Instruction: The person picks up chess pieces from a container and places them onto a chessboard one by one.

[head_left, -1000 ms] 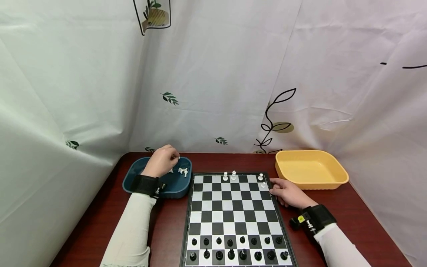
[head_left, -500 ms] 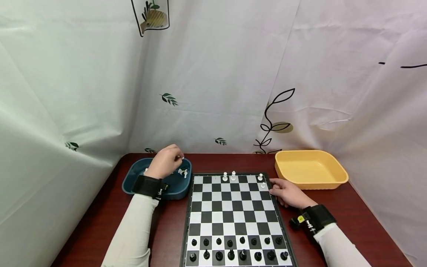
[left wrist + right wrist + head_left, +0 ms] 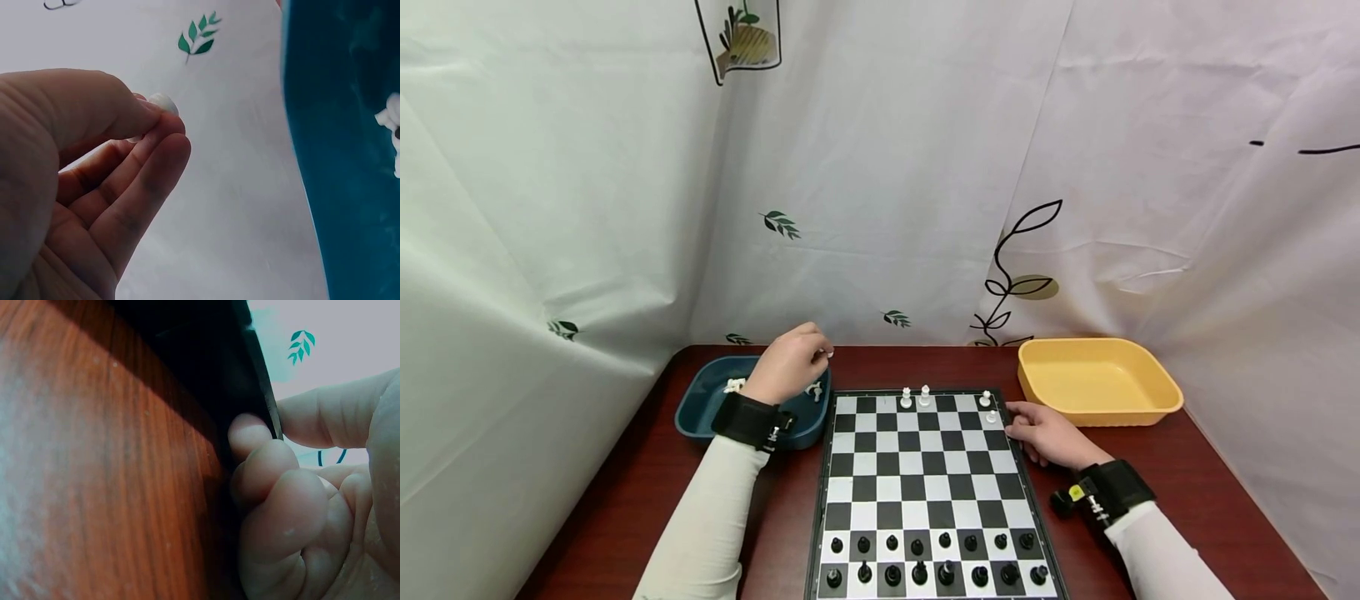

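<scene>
Over the right part of the blue tray (image 3: 692,392), my left hand (image 3: 790,362) pinches a small white chess piece (image 3: 164,105) between thumb and fingers. Its kind is hidden by the fingertips. The magnetic chessboard (image 3: 886,462) lies flat, its upper right edge held by my right hand (image 3: 1051,435). In the right wrist view the thumb (image 3: 312,415) lies on top of the edge and curled fingers press its side. White pieces on the far rows include a rook (image 3: 906,398) and a pawn (image 3: 992,417). Black pieces (image 3: 919,572) fill the two near rows.
More white pieces (image 3: 734,385) lie in the blue tray, partly hidden by my left hand. A yellow tray (image 3: 1101,417) stands at the back right of the dark red table (image 3: 1157,475). Patterned white cloth (image 3: 880,183) hangs behind and around it.
My left hand has moved right across the blue tray with the white chess piece, uncovering white pieces at the tray's left. My right hand stays at the chessboard's edge.
</scene>
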`<state>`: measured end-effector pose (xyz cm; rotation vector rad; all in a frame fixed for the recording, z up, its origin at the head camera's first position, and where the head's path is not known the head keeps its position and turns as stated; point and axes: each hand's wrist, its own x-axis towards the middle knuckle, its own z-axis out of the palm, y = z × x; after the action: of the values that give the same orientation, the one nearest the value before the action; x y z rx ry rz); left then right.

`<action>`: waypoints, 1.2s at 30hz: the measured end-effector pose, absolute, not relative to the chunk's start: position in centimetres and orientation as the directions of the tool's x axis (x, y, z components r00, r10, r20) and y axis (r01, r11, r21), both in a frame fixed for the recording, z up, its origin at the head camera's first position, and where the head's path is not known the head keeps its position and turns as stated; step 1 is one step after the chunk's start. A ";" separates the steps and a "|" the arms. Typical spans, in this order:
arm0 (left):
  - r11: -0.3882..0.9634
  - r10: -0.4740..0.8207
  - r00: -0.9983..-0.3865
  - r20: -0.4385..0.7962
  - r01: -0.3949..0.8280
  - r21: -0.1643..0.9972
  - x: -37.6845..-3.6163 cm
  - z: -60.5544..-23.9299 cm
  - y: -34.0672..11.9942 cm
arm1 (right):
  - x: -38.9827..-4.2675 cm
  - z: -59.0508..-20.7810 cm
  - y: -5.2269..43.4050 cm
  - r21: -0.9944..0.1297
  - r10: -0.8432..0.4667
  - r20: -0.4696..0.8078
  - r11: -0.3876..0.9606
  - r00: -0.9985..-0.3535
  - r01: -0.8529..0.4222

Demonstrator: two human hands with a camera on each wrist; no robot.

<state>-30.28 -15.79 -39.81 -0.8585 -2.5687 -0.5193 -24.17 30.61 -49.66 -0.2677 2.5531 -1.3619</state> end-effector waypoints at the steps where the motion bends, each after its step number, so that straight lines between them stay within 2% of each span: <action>1: 0.742 0.494 -0.738 0.460 0.634 0.218 -30.2 -39.7 -15.5 | -24.2 -49.6 30.6 -0.835 -0.270 -0.122 0.548 -0.955 -0.048; 29: 0.613 0.715 -0.573 0.400 0.790 0.035 -28.7 -39.8 -6.8 | -24.1 -49.6 30.7 -0.823 -0.257 -0.130 0.567 -0.958 -0.040; 36: 0.555 0.753 -0.527 0.394 0.830 0.050 -28.6 -40.2 -4.9 | -24.0 -49.6 30.5 -0.826 -0.251 -0.133 0.562 -0.959 -0.032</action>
<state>-28.56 -4.85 -40.20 -1.3010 -2.4664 -0.3317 -24.00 30.51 -49.60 -0.2368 2.5612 -1.3473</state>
